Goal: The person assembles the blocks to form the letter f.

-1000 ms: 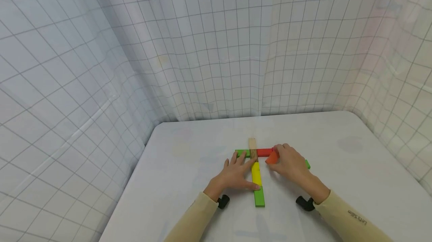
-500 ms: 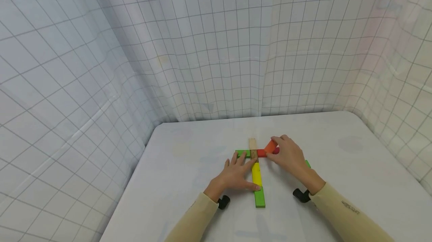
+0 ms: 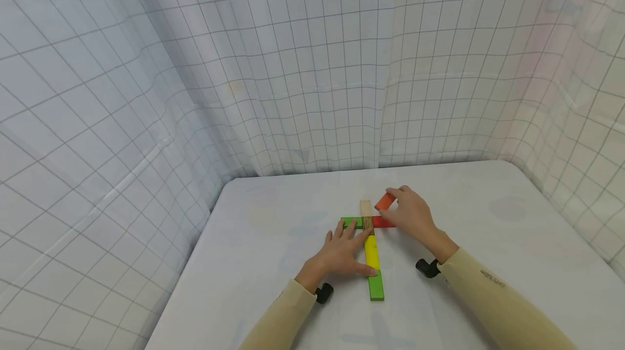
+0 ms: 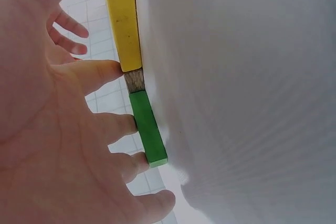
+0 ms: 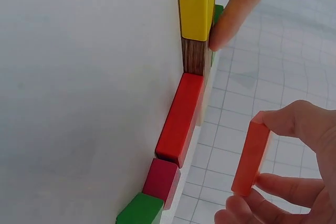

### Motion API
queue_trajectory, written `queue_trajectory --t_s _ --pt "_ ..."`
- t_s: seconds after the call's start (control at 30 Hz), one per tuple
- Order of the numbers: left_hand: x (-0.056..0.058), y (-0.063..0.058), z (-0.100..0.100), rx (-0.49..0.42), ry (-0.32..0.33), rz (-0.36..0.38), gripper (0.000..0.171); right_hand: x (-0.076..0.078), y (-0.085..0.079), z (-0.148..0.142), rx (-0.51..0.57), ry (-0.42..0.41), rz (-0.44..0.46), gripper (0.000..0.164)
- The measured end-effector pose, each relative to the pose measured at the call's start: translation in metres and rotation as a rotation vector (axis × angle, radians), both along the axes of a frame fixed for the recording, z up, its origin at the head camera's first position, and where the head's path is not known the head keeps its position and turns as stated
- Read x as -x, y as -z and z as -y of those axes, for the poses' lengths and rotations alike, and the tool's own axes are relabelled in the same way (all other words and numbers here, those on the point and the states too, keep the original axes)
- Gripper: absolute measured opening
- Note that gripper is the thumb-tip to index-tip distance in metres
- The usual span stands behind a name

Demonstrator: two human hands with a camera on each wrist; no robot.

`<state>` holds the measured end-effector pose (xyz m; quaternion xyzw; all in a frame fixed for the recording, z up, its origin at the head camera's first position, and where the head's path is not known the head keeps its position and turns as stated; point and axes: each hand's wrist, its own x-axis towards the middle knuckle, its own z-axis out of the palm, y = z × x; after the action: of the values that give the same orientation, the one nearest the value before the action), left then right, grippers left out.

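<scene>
On the white table, wooden blocks form a cross: a yellow block [image 3: 371,252], a green block [image 3: 376,287] at its near end, a brown block [image 3: 368,223] at the crossing and a pale wood block [image 3: 365,208] beyond. Side arms are a second green block [image 3: 359,220] and a red block [image 3: 383,222]. My left hand [image 3: 338,255] lies with fingers spread, fingertips at the left green block, the brown block and the yellow block's near end. Between thumb and fingers, my right hand [image 3: 412,214] pinches an orange block [image 3: 385,201], tilted, just past the red one.
In the right wrist view, a crimson block [image 5: 161,179] and another green block [image 5: 140,209] follow the red one outward. White grid-patterned curtains [image 3: 312,68] surround the table [image 3: 263,230] at the back and sides.
My right hand has carried the orange block left and away from me, from beside the red block's outer end to beyond it, near the pale block. The left hand has stayed put.
</scene>
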<state>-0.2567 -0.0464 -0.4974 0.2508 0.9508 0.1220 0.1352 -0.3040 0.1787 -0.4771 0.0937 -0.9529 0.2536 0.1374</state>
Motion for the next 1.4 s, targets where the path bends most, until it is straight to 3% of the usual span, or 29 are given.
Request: queue_trajectory --t_s 0.37,0.77,1.4 --pt "0.001 0.002 0.001 -0.014 0.004 -0.009 0.101 0.024 -0.006 0.009 -0.008 -0.03 0.012 0.057" --pt "0.0 0.002 0.001 -0.035 0.003 -0.013 0.102 0.054 -0.001 0.011 0.011 -0.054 0.064 0.054" --pt "-0.001 -0.002 0.002 -0.04 0.007 -0.005 0.101 0.085 0.011 0.016 0.105 -0.053 0.285 0.052"
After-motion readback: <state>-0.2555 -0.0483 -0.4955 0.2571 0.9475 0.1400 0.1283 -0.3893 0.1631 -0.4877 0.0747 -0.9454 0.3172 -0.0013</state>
